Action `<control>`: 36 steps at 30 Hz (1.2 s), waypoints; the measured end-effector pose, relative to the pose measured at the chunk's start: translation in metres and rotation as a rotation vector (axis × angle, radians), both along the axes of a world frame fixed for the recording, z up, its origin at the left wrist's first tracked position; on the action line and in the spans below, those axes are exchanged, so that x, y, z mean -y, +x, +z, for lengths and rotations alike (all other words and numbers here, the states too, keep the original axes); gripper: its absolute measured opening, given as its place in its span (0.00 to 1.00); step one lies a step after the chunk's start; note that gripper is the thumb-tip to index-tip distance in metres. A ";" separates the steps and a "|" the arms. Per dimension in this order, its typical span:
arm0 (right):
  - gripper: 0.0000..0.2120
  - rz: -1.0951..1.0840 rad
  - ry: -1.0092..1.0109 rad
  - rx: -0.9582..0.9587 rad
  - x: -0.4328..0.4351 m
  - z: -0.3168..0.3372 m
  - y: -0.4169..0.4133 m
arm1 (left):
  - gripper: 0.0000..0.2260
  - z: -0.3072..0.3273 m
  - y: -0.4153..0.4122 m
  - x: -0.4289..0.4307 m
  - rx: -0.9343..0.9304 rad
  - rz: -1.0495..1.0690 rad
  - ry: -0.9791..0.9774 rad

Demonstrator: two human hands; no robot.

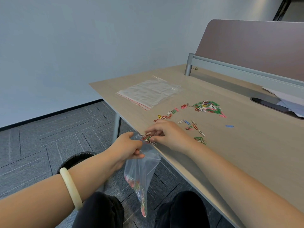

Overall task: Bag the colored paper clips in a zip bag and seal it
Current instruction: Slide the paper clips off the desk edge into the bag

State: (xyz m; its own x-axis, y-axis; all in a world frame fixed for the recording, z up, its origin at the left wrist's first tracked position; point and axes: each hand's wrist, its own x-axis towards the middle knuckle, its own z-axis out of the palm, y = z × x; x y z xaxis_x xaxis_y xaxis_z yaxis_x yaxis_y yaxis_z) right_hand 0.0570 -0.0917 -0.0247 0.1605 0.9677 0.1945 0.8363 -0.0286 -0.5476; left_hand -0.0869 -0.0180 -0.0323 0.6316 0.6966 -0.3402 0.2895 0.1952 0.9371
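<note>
- Nearest: pale bracelet (70,186) on the left wrist; dark-trousered knees below it.
- Left hand (126,146) pinches the rim of the zip bag (141,170), thumb against curled fingers, and holds the mouth just under the table (246,153) edge. The bag hangs off the edge between the knees.
- Bagged clips (139,193) lie heaped in the bag's lower corner, mixed colours.
- Right hand (171,134) is at the table edge with its fingers curled round a small bunch of clips (148,139), right over the bag mouth.
- Step in hand, as I judge it: filling, mid-way. Seal not yet done.
- Next move calls for dropping this bunch cleanly past the rim, with the mouth kept wide; clips hooked together may snag on the lip or fall to the floor.
- Scattered clips (195,127) lie just beyond the right hand; a lone blue clip (229,126) sits apart to the right.
- Main pile (208,106) farther back, mostly green, untouched.
- Spare bags (149,92) lie flat beyond, red stripe along the seal.
- Papers (289,101) at the far right; divider panel (255,46) behind.
- Writing: none readable, no brand or label visible on bags or papers.
</note>
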 end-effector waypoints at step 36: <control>0.22 -0.128 -0.305 0.117 -0.026 0.003 0.049 | 0.31 -0.002 -0.001 -0.009 -0.045 0.008 0.009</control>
State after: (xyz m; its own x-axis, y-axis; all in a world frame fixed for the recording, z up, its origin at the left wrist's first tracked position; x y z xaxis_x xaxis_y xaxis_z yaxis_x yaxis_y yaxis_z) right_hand 0.1063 -0.0662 -0.0213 0.2783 0.9575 -0.0761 0.8719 -0.2851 -0.3982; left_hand -0.0877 -0.0092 -0.0341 0.6106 0.7047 -0.3614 0.3296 0.1889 0.9251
